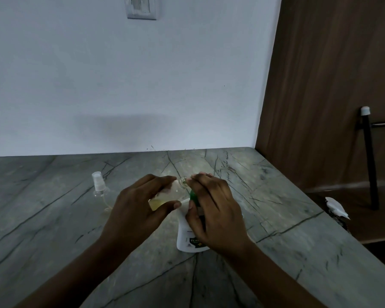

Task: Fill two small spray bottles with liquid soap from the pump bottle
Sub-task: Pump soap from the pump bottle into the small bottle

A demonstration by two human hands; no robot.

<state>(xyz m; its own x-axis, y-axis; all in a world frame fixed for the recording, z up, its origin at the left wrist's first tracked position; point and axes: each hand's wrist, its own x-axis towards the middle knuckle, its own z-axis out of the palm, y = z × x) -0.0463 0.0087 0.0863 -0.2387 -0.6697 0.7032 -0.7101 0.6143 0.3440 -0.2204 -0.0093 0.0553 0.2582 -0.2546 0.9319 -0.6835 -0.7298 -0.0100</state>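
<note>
Beneath the pale wall [120,85], a veined grey counter [53,218] bears the pump bottle [183,237].

I hold the clear spray bottle [165,195] tilted in my left hand [138,205], part full of yellow soap, its mouth by the green nozzle of the upright white pump bottle [186,237].

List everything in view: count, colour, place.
counter: one, grey veined stone, foreground
wall: one, white, behind the counter
switch plate: one, pale grey, top of wall
wooden panel: one, brown, right
black leg: one, white-capped, far right
white scrap: one, right of the counter
spray head: one, white and clear, on the counter, left
small bottle: one, clear with yellowish liquid, tilted, centre
pump bottle: one, white with green pump, centre
left hand: grips the small bottle
right hand: fingers curled over the pump bottle
</note>
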